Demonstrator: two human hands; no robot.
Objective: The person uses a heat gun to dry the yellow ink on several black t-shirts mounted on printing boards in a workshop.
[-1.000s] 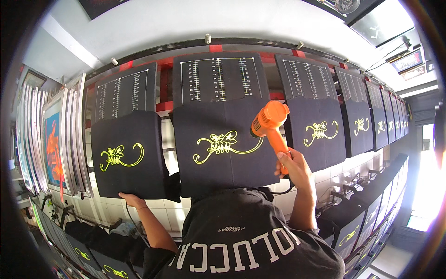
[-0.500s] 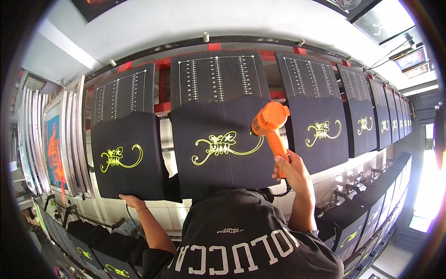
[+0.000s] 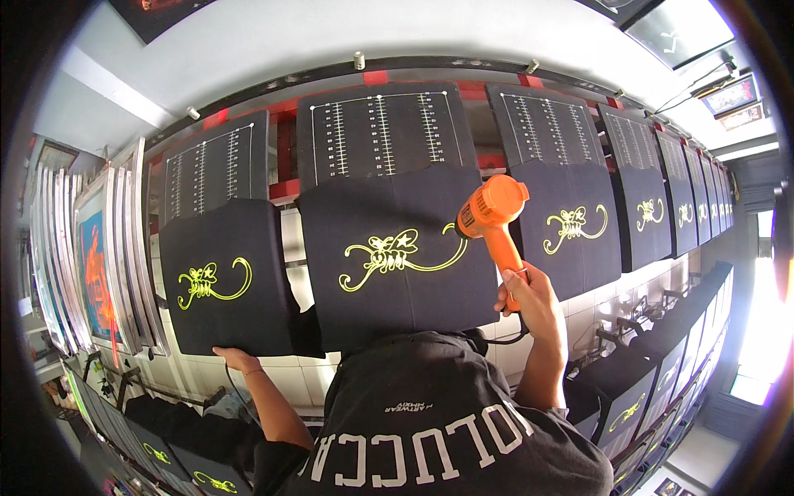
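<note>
My right hand [image 3: 531,299] is wrapped round the handle of an orange heat gun [image 3: 498,217]. Its dark nozzle points left and down, close over the right end of the yellow-green print on the middle black shirt [image 3: 331,310], which is stretched on a board. The gap between nozzle and cloth is hard to judge. At the near edge of the left shirt-covered board [image 3: 240,318], my left hand [image 3: 237,359] grips the rim, its fingers partly hidden. That board carries a similar insect-like print [image 3: 213,283]. A dark cord runs from the gun's handle down behind my body.
More shirt-covered boards [image 3: 571,269] continue in a row to the right along a red and black rail [image 3: 285,188]. Screen frames [image 3: 136,264] stand upright at the left. Behind me is another row of boards with shirts [image 3: 628,388].
The heat gun and my right hand have shifted slightly right, and the nozzle now sits near the print's right tip. My left hand stays at the left board's edge.
</note>
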